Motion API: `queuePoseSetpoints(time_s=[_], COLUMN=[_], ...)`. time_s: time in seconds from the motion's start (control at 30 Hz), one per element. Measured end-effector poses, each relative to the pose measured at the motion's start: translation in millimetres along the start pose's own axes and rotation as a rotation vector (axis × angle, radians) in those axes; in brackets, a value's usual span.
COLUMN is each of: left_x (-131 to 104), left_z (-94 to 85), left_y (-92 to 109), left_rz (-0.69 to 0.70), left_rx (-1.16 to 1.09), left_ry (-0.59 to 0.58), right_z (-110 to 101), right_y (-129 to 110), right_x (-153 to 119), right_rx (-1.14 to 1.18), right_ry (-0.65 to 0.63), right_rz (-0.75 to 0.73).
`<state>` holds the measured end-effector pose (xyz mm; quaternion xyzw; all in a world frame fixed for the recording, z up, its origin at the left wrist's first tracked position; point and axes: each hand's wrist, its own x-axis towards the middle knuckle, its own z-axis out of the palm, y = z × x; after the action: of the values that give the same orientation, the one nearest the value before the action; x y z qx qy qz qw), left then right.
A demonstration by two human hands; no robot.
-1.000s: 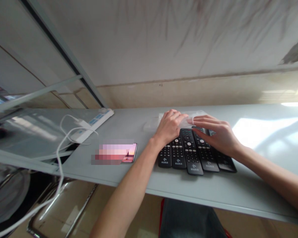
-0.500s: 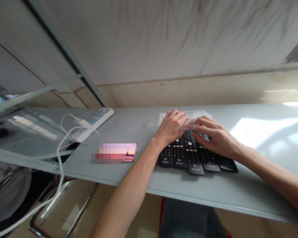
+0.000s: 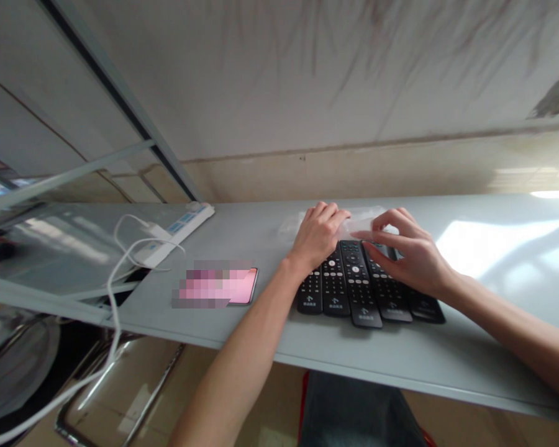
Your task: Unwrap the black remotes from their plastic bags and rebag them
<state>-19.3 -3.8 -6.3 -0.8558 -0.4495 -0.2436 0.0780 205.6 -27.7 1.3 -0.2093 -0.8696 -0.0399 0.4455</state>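
Note:
Several black remote controls (image 3: 365, 304) lie side by side in a fanned row on the table, keys up. Behind their far ends is a crumpled clear plastic bag (image 3: 366, 217). My left hand (image 3: 320, 233) is closed over the bag's near side, its wrist above the leftmost remotes; its fingertips are partly hidden. My right hand (image 3: 410, 254) hovers over the right-hand remotes with thumb and fingers apart. Its index fingertip is at the bag's edge, and its thumb tip is close to the top of a middle remote. This hand covers part of the rightmost remotes.
A phone (image 3: 242, 288) with a lit pink screen lies left of my left forearm. Farther left is a white power strip (image 3: 190, 223) with a plug and a white cable (image 3: 116, 310) hanging over the table's front edge. A metal frame (image 3: 121, 93) rises beside the wall.
My right hand's fingers have lifted and bent, spreading away from the thumb, uncovering more of the remotes' tops. My left hand has shifted slightly to the left. The phone's screen picture has changed.

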Motion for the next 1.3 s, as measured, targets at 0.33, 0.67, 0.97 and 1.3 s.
queuePoseSetpoints(time_s=[0.33, 0.67, 0.97, 1.3], left_x=[-0.5, 0.3, 0.1, 0.6], left_z=[1.5, -1.2, -1.5, -0.2], left_y=[-2.9, 1.4, 4.4, 5.8], left_rz=[-0.007, 0.034, 0.155, 0.129], left_rx=[-0.015, -0.005, -0.096, -0.017], left_ry=[0.005, -0.028, -0.088, -0.075], right_z=[-0.6, 4.2, 8.2, -0.2], right_y=[1.1, 0.7, 5.3, 6.1], right_x=[-1.4, -4.3, -8.9, -3.4], right_rx=[0.044, 0.117, 0.108, 0.115], right_ry=[-0.025, -0.068, -0.256, -0.186], right_rz=[0.100, 0.059, 0.009, 0.022])
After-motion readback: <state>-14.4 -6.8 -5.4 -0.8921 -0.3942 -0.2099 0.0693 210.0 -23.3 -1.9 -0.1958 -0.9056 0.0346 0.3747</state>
